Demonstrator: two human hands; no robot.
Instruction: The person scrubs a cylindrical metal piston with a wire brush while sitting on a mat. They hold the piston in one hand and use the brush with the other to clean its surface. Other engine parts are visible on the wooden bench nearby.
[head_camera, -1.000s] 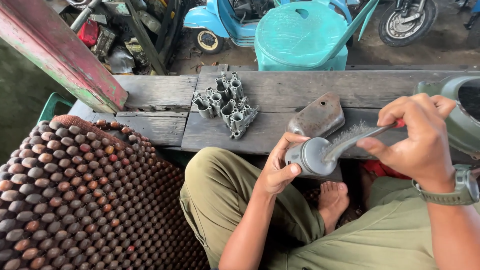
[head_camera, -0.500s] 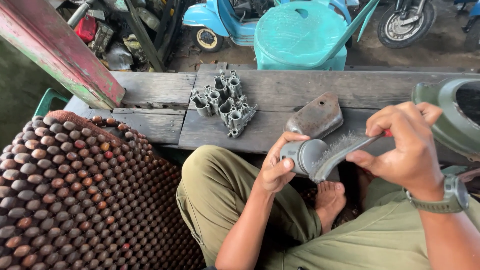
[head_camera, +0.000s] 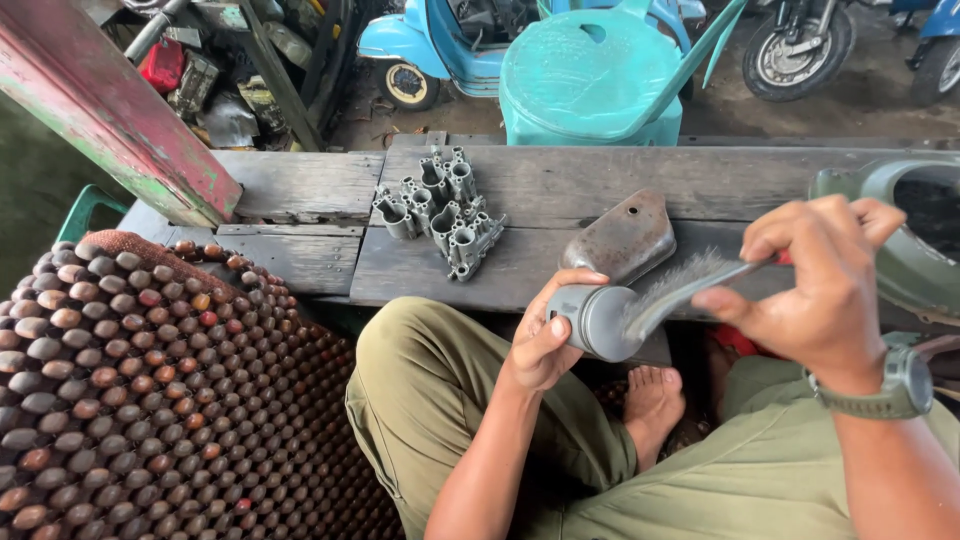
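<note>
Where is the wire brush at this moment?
In the head view, right of centre: the right hand holds the wire brush, its bristles against the grey metal cylinder in the left hand.

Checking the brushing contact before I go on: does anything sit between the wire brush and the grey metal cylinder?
Nothing visible does. The wire brush in the right hand lies directly on the grey metal cylinder, which the left hand grips.

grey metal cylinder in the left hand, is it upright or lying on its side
On its side. The left hand holds the grey metal cylinder with its round end toward the right hand, whose wire brush lies across it.
</note>
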